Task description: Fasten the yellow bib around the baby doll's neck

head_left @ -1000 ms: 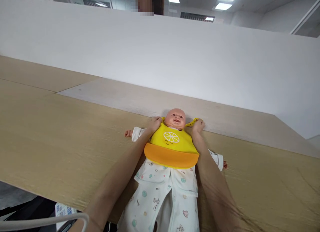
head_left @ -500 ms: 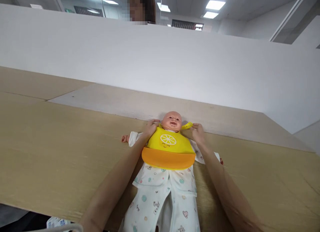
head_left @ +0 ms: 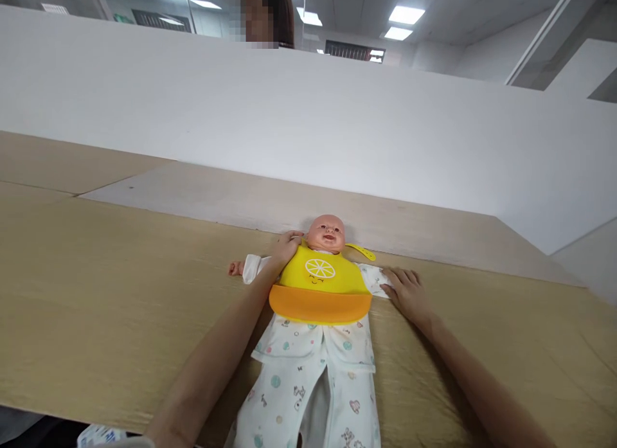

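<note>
A baby doll lies on its back, dressed in a white printed outfit. Over its chest is a yellow bib with a white citrus slice, a smiling face and an orange pocket along the bottom. My left hand is closed at the bib's neck edge, on the left side of the doll's head; its fingertips are partly hidden. My right hand lies open, fingers spread, over the end of the doll's sleeve. Near the head on the right, the bib's loose strap rests with nothing holding it.
The doll lies on a tan-covered table, close to a pale strip at the foot of a white partition. Beyond the partition a person's head shows. A white package with blue print is at the lower left.
My right hand has let go of the bib's strap and moved down and right onto the doll's sleeve. The strap has dropped flat. My left hand stays at the bib's neck.
</note>
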`<move>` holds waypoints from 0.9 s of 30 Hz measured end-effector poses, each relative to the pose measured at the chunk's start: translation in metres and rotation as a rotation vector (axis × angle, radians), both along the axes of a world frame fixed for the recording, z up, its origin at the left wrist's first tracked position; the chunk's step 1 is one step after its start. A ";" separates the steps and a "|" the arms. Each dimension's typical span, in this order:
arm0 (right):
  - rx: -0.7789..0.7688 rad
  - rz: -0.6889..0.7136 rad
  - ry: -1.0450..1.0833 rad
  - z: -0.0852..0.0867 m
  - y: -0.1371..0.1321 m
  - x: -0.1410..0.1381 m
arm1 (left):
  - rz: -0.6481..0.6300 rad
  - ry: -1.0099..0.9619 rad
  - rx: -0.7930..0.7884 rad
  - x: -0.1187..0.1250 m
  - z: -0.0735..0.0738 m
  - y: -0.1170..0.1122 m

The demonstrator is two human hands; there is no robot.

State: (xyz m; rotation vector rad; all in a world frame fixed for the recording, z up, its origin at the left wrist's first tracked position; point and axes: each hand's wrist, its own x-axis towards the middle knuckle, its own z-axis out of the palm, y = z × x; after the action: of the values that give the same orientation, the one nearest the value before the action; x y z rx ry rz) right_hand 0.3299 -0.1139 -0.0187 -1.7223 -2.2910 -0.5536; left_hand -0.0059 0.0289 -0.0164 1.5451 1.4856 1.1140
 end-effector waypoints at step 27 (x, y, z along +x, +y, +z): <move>-0.456 -0.115 0.249 0.042 0.034 -0.058 | -0.039 0.045 -0.001 0.002 0.013 -0.007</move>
State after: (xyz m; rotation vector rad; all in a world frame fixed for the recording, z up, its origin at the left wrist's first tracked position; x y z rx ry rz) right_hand 0.2716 -0.0804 0.0237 -1.9928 -2.2637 0.1804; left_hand -0.0036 0.0223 -0.0039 1.6018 1.4791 1.0616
